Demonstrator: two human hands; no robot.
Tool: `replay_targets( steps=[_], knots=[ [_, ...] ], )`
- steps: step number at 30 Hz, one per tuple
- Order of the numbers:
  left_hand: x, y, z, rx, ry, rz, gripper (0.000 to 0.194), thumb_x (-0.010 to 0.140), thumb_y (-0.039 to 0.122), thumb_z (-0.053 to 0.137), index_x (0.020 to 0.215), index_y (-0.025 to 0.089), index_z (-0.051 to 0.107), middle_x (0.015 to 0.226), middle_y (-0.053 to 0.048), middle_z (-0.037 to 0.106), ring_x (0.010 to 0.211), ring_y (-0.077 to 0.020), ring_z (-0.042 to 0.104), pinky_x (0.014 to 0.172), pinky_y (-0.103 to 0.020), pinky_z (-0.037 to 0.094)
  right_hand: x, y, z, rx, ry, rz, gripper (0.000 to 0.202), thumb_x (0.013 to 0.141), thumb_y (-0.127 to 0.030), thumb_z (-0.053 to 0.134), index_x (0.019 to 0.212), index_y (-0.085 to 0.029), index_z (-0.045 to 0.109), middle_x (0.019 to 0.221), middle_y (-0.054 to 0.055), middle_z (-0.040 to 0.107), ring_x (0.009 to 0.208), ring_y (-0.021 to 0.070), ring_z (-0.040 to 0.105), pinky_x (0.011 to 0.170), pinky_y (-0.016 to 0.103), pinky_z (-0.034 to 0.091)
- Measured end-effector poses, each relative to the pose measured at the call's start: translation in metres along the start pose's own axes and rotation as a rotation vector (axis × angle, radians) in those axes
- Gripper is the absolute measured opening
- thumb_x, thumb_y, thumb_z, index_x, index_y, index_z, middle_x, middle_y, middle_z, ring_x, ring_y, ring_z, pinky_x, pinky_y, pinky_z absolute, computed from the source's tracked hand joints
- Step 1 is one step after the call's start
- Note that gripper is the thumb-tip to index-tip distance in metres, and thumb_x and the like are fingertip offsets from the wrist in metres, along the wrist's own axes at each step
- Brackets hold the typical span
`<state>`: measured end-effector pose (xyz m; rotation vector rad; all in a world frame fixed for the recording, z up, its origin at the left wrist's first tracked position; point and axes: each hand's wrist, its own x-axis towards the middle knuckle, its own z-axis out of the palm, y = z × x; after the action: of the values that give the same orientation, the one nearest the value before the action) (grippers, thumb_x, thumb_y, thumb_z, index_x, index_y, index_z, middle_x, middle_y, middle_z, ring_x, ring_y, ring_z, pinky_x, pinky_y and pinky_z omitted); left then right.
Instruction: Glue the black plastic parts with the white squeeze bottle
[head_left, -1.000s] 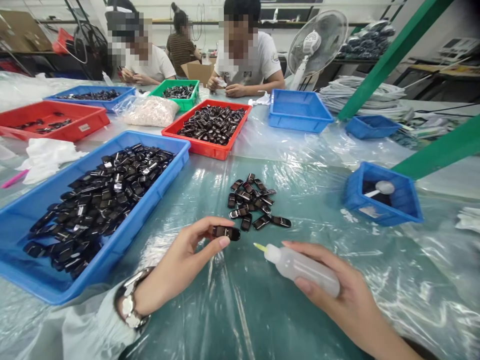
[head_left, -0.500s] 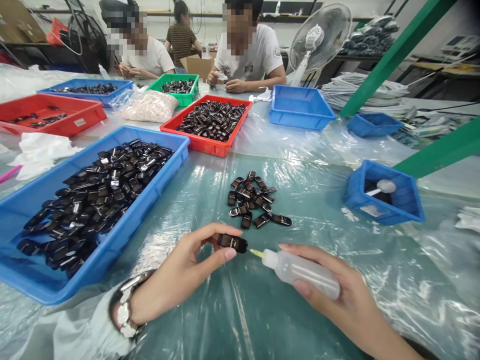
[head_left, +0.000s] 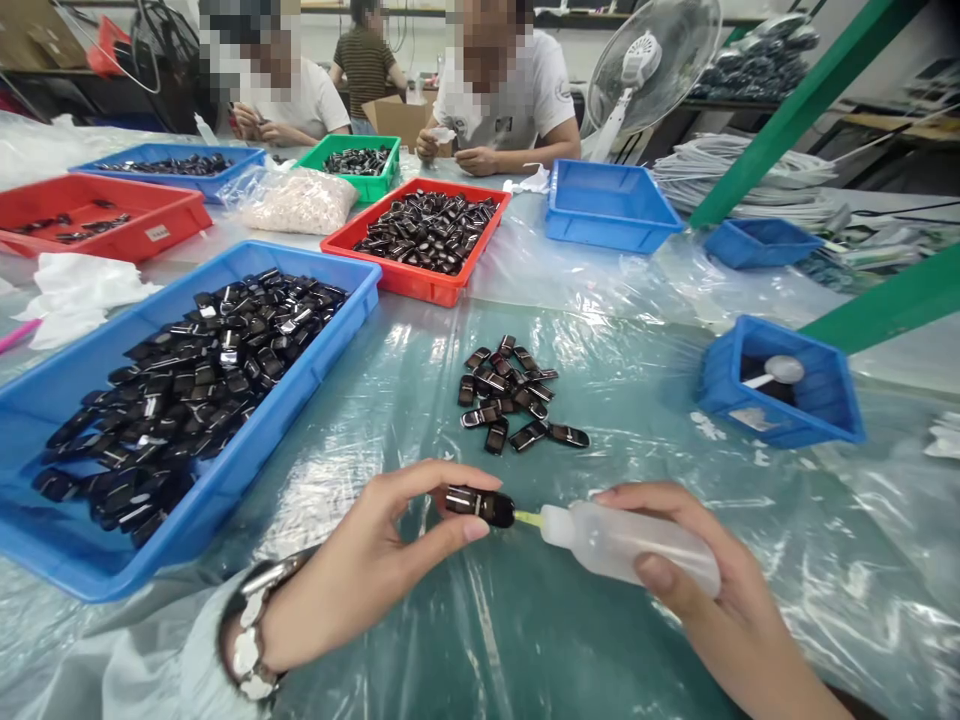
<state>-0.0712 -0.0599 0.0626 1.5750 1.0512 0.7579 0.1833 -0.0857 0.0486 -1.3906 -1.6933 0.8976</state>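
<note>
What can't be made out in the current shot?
All head view:
- Nozzle tip against black part: contact too small to confirm.
- Squeeze bottle: fill level obscured by its cloudy wall and right hand.
- Blue bin with scoop: dark contents partly hidden by its wall.
- Pink pen-like item: cut off by left edge.

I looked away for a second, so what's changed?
The left hand brought its black piece rightward and nearer the wearer, closing the visible gap to the yellowish nozzle of the bottle in the right hand. Nothing was taken or let go; the loose pile stayed put.
</note>
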Motion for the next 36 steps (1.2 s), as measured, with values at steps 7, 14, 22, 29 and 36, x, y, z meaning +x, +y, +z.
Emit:
replay_targets(
  steps=[7,14,22,29,36],
  knots=[
    [-0.0011,-0.0004,0.0011,0.013,-0.013,-0.002,0.019,0.088,0.029,0.061,0.106,0.036,0.063,0.102,0.004,0.067,0.093,-0.0178,0.061,0.077,-0.029,0.051,0.0028,-0.0088,0.0013,0.057,0.041,0.079,0.026,0.081,-0.057,0.056,0.087,-0.034,0.066,0.075,0.000,0.067,0.051,0.0148,0.060,0.040,0.021,0.047],
    [-0.0020,-0.0009,0.0019,-0.004,-0.013,-0.015,0.020,0.088,0.030,0.061,0.106,0.037,0.063,0.102,0.005,0.067,0.094,-0.0169,0.061,0.077,-0.027,0.051,0.0002,-0.0075,0.0011,0.097,0.018,0.114,0.022,0.080,-0.056,0.058,0.087,-0.037,0.066,0.074,-0.002,0.066,0.050,0.0130,0.058,0.040,0.019,0.043],
    [-0.0007,-0.0002,0.0023,0.015,-0.032,-0.028,0.020,0.088,0.031,0.061,0.107,0.038,0.063,0.102,0.005,0.066,0.094,-0.0178,0.060,0.077,-0.028,0.050,0.0015,-0.0100,0.0007,0.106,0.010,0.146,0.026,0.080,-0.058,0.057,0.086,-0.035,0.066,0.071,-0.002,0.064,0.048,0.0133,0.055,0.039,0.021,0.041],
    [-0.0034,-0.0017,0.0015,0.055,-0.043,-0.042,0.027,0.089,0.033,0.059,0.116,0.037,0.058,0.111,0.003,0.064,0.097,-0.0187,0.058,0.081,-0.030,0.048,0.0027,-0.0059,-0.0049,0.022,-0.047,0.019,0.017,0.086,-0.048,0.055,0.092,-0.034,0.063,0.075,-0.002,0.066,0.050,0.0121,0.060,0.038,0.017,0.045],
    [-0.0031,-0.0039,0.0038,0.051,-0.058,-0.068,0.023,0.091,0.036,0.055,0.114,0.037,0.059,0.110,0.003,0.064,0.097,-0.0189,0.058,0.081,-0.029,0.046,0.0012,-0.0040,-0.0031,-0.053,0.021,-0.068,0.014,0.088,-0.044,0.054,0.095,-0.035,0.061,0.078,-0.002,0.066,0.049,0.0123,0.059,0.038,0.018,0.046]
  ],
)
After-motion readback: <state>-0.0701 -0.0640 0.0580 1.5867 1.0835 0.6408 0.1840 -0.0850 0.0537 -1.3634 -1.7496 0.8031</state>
